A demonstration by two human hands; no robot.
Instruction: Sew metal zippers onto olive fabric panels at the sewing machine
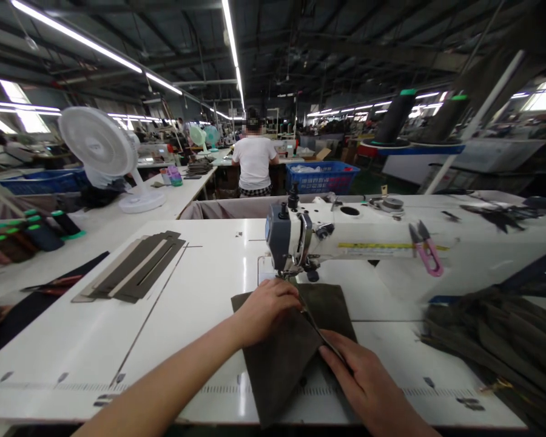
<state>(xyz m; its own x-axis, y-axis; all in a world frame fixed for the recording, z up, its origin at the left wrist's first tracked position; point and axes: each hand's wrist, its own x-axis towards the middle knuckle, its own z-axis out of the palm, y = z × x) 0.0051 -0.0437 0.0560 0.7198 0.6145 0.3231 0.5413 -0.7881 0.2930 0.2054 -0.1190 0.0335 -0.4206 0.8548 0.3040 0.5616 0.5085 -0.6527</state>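
A dark olive fabric piece (277, 364) lies folded on the white sewing table, its far edge under the needle area of the sewing machine (295, 237). My left hand (268, 309) rests on the fabric close to the presser foot, fingers bent and pressing it down; the fingertips are partly hidden. My right hand (359, 370) pinches the fabric's folded edge between thumb and fingers, nearer to me. A small brass-coloured bit shows at the fold between my hands, too small to make out. Pink thread snips (426, 252) hang on the machine's arm.
Stacked fabric strips (134, 267) lie on the table's left. Dark olive cloth (486, 346) is heaped at the right. A white fan (102, 142), thread spools (40, 230) and scissors (59, 283) sit on the left. Ahead are a person (253, 161) and a blue crate (321, 176).
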